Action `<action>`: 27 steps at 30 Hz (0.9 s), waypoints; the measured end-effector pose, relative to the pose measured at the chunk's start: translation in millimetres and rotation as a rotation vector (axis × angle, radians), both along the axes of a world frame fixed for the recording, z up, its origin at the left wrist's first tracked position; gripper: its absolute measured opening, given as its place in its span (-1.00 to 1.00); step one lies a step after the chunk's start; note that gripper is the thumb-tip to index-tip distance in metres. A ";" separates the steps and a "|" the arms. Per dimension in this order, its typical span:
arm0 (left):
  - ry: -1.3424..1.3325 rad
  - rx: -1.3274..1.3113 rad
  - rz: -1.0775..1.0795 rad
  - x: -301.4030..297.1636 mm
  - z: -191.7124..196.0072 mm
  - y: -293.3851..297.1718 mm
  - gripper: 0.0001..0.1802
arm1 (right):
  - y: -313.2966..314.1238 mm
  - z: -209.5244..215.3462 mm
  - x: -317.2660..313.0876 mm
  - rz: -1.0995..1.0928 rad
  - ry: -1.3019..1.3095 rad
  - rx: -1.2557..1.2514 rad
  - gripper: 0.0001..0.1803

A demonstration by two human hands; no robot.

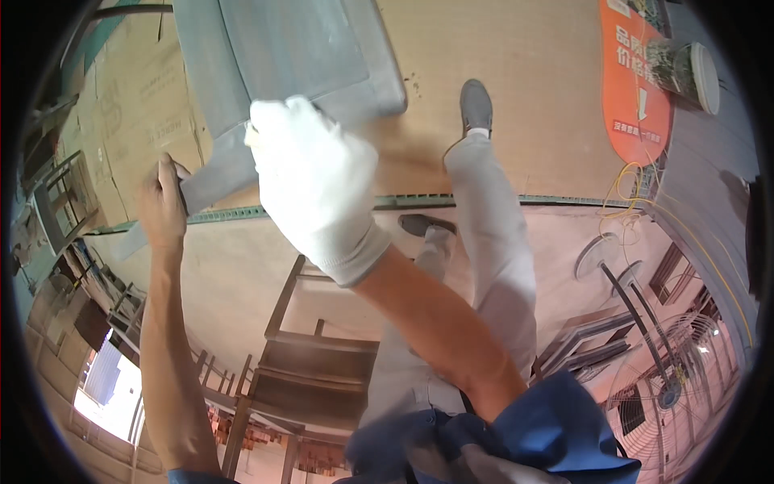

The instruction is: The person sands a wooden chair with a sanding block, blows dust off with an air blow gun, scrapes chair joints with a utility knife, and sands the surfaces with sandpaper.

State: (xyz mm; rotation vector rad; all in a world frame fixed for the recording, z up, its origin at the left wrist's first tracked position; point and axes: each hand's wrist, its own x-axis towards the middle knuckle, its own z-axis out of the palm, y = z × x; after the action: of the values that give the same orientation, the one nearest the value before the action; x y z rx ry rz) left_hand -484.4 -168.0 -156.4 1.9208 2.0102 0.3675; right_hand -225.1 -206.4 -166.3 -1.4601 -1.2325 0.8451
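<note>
A grey wooden piece of furniture, chair-like with a broad panel point(298, 48), is at the upper left. From its lower corner a grey leg point(219, 173) slants down to the left. My left hand point(165, 202) is bare and has its fingers wrapped round this leg near its lower part. My right hand point(314, 177), in a white glove, is closed at the joint of leg and panel. A small yellowish bit shows at its fingertips, but the glove hides what it is. The panel's far end is cut off by the picture's top edge.
Brown cardboard point(516, 48) covers the raised platform around my foot point(476, 109). At the right are an orange sign point(637, 89), a tub point(703, 78), a yellow cable point(625, 185) and a wire-caged fan point(669, 395). A brown wooden frame point(314, 367) stands behind my legs.
</note>
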 end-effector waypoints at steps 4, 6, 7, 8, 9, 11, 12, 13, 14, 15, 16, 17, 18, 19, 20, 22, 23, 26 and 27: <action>0.054 -0.094 0.019 10.1 23.3 -2.1 -0.38 | -25.8 9.2 5.6 0.105 -0.234 -0.031 -0.74; 0.049 -0.004 -0.042 3.7 -4.2 -4.4 -0.40 | -17.3 -15.5 2.0 -0.074 -0.169 0.155 -0.93; 0.044 0.011 -0.038 -4.1 -7.6 -10.6 -0.40 | -3.1 -21.5 -4.8 -0.076 -0.178 0.149 -0.93; 0.047 -0.015 -0.038 1.1 7.8 -5.6 -0.40 | 15.4 -14.4 -6.0 -0.085 -0.151 0.267 -0.93; 0.026 -0.092 0.007 6.0 24.5 2.2 -0.40 | 12.4 -1.7 -4.1 -0.037 -0.097 0.267 -0.94; -0.009 -0.138 0.055 13.2 30.3 5.6 -0.39 | 6.1 9.9 5.2 0.044 0.008 0.245 -0.96; 0.038 -0.109 0.010 8.0 27.8 1.6 -0.38 | -21.3 8.3 7.0 0.119 -0.169 0.150 -0.97; 0.063 -0.084 -0.038 5.3 12.1 -4.5 -0.37 | -44.2 2.2 14.3 0.189 -0.371 0.050 -0.94; 0.023 -0.068 0.016 5.7 4.1 -7.3 -0.38 | -55.3 7.8 29.4 0.188 -0.379 0.061 -0.94; 0.024 -0.068 0.016 7.5 9.7 -7.2 -0.38 | -67.6 16.5 42.2 0.265 -0.379 -0.006 -0.85; 0.005 -0.079 0.028 11.2 12.2 -5.1 -0.38 | -65.1 24.7 49.8 0.343 -0.381 -0.067 -0.68; -0.013 -0.090 0.040 13.1 14.3 -3.0 -0.39 | -56.2 27.8 50.0 0.346 -0.382 -0.061 -0.68; 0.020 -0.076 0.008 12.9 13.8 -1.0 -0.40 | -41.5 27.3 47.9 0.250 -0.406 -0.026 -0.66; 0.012 -0.072 0.007 15.1 14.7 -0.4 -0.40 | -26.2 15.2 40.1 0.154 -0.344 0.134 -0.67; -0.001 -0.054 0.009 19.2 9.6 0.2 -0.40 | -11.8 -0.1 33.6 0.067 -0.306 0.293 -0.68; -0.042 -0.093 0.075 8.1 2.5 -3.9 -0.41 | -3.6 5.3 32.7 0.273 -0.486 0.176 -0.76; -0.036 -0.101 0.090 5.1 6.9 -6.4 -0.41 | -8.4 11.1 44.4 0.235 -0.495 0.160 -0.77; 0.042 -0.079 0.045 9.8 14.2 -1.3 -0.41 | -7.4 1.9 87.5 0.442 -0.732 -0.071 -0.78; 0.040 -0.078 0.056 8.5 13.7 -4.6 -0.41 | -8.4 0.1 78.4 0.349 -0.701 0.026 -0.80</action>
State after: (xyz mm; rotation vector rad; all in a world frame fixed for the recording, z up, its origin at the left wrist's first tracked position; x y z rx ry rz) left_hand -475.9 -172.6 -142.7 1.8420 2.0755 0.2630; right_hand -146.7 -214.8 -166.2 -1.6021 -2.0550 0.5361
